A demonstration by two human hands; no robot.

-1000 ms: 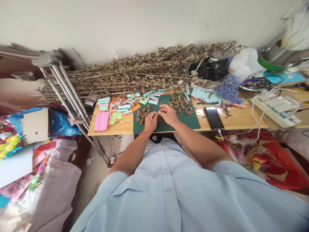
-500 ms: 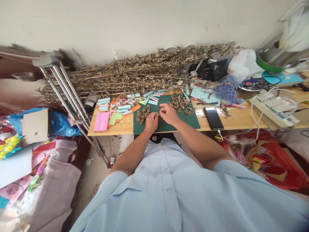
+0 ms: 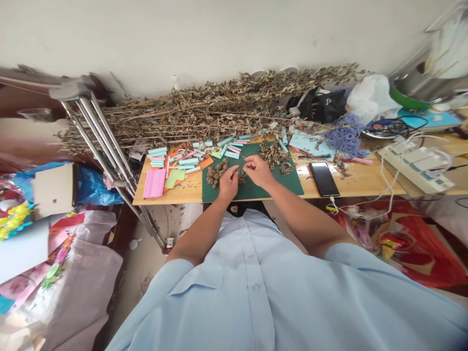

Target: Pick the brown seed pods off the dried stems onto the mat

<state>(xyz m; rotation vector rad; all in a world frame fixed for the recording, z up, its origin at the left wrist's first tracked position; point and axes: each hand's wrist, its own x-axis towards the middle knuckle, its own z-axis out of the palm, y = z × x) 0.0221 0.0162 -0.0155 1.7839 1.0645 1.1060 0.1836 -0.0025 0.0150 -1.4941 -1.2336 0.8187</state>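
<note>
Over a green cutting mat [image 3: 285, 183] my two hands work close together, a small gap between their fingertips. My left hand [image 3: 229, 183] is closed, thumb against fingers, at the right side of a heap of brown leaf balls [image 3: 217, 171]; what it grips is too small to make out. Fingers of my right hand [image 3: 258, 170] are pinched, and a tiny bit of something seems to be at their tips. Behind and right of that hand lies a pile of loose dried leaves [image 3: 275, 156]. Little brown bits lie on the mat between the hands.
Bundles of dried stalks [image 3: 204, 107] line the wall. Rolled paper tubes [image 3: 188, 161] and a pink paper stack [image 3: 154, 183] lie left. A charging phone [image 3: 323, 179], blue yarn [image 3: 345, 135] and a power strip [image 3: 417, 165] are on the right. Crutches [image 3: 98, 131] lean at the left edge.
My hands have drawn slightly apart at the fingertips. The left has shifted a little up and left, and the right a little to the right.
</note>
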